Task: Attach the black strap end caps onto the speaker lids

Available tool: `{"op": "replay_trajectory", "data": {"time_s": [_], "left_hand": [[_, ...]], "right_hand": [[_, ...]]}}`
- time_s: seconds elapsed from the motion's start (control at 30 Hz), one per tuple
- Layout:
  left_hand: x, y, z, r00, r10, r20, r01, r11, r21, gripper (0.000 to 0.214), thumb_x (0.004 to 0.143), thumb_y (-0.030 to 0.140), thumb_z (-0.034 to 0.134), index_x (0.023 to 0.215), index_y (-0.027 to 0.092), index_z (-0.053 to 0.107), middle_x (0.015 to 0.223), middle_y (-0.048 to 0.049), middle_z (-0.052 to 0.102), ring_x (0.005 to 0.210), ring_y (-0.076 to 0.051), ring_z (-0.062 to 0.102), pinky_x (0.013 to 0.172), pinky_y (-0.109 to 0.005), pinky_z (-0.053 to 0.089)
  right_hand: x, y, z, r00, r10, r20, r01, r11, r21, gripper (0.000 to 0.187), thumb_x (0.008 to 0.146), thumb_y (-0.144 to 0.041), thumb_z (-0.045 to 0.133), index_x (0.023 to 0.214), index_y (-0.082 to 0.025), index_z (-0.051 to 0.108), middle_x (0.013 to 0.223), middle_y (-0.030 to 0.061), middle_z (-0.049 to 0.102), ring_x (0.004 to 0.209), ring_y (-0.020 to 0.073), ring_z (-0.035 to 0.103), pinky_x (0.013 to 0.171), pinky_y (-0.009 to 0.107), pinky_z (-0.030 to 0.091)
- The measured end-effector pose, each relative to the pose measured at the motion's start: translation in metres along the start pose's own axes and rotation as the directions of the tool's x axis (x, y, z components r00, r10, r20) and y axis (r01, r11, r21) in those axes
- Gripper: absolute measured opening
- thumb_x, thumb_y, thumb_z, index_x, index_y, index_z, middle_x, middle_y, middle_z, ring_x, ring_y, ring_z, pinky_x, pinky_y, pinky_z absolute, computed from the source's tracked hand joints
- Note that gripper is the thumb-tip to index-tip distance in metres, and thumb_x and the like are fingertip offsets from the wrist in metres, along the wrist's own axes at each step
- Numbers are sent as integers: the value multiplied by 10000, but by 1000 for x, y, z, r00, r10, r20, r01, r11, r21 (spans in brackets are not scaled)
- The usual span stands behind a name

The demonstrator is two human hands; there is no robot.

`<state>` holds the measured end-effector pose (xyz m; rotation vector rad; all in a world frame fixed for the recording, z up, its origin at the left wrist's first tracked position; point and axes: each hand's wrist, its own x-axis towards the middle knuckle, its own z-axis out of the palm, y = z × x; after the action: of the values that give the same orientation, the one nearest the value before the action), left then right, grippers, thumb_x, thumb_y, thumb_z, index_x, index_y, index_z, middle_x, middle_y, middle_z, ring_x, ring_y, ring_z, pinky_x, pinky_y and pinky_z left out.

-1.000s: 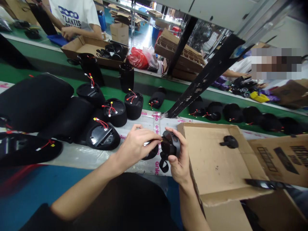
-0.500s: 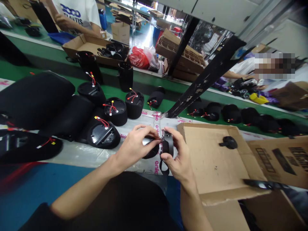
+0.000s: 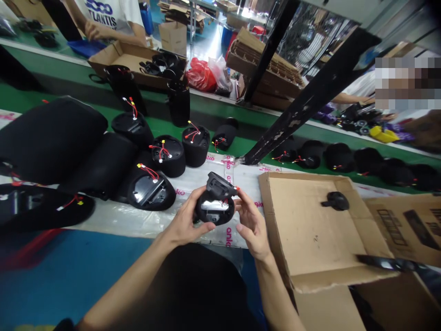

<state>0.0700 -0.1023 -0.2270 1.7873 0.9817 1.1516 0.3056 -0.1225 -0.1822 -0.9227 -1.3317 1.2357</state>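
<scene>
Between my hands is a round black housing (image 3: 216, 217), its end facing up with a silvery strip and thin red wires showing. A black end cap (image 3: 219, 185) leans tilted over its far edge. My left hand (image 3: 189, 220) is closed around the housing's left side, thumb at the near rim and fingers partly hidden. At the right edge, fingers of my right hand (image 3: 253, 225) touch the housing and cap, while its thumb stands apart. To the left lies a similar black housing (image 3: 151, 191) with red and yellow wire connectors.
A shallow cardboard box (image 3: 320, 230) on the right holds one black strapped cap (image 3: 337, 201). Several wired black housings (image 3: 168, 156) stand at left and along the green bench. A slanted black post (image 3: 296, 96) rises ahead. Co-workers sit across the bench, near another cardboard box (image 3: 127, 62).
The cap has turned from upright in my right hand to lying tilted over the housing. My left hand has let go of the wires and taken the housing's side; my right thumb has come away.
</scene>
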Motion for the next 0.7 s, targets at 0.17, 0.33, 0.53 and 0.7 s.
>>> {"op": "replay_trajectory", "data": {"time_s": [0.17, 0.33, 0.53, 0.7], "left_hand": [[3, 2, 3, 999, 50, -18, -50, 999, -11, 866, 964, 615, 725, 1646, 193, 397, 1556, -229, 592, 1411, -427, 634, 1170, -588, 548], [0, 7, 26, 978, 32, -207, -34, 999, -6, 676, 1038, 510, 607, 1607, 188, 432, 1496, -200, 642, 1342, -383, 676, 1138, -561, 563], [2, 3, 30, 982, 6, -187, -19, 997, -70, 737, 1011, 495, 678, 1646, 230, 414, 1594, -181, 587, 1454, -392, 605, 1235, -592, 498], [5, 16, 0, 997, 51, 51, -31, 940, -338, 999, 948, 682, 716, 1744, 262, 282, 1802, -165, 341, 1666, -421, 343, 1371, -604, 317]], "right_hand": [[11, 12, 12, 986, 13, -167, 2, 996, 89, 526, 925, -572, 747, 1381, -326, 661, 1307, 80, 717, 1183, 302, 687, 1029, 472, 578], [37, -6, 24, 988, 27, -149, -13, 996, 93, 416, 895, -547, 844, 1112, -311, 579, 1354, 71, 744, 1245, 284, 735, 1089, 457, 583], [40, -25, 0, 989, -104, 102, 103, 995, 11, 763, 815, -358, 968, 1469, -366, 576, 1546, 65, 670, 1473, 278, 628, 1287, 477, 483], [42, -50, -18, 947, -81, 311, 143, 973, -182, 822, 852, -250, 908, 1586, -362, 556, 1635, 58, 610, 1545, 309, 559, 1334, 526, 435]]}}
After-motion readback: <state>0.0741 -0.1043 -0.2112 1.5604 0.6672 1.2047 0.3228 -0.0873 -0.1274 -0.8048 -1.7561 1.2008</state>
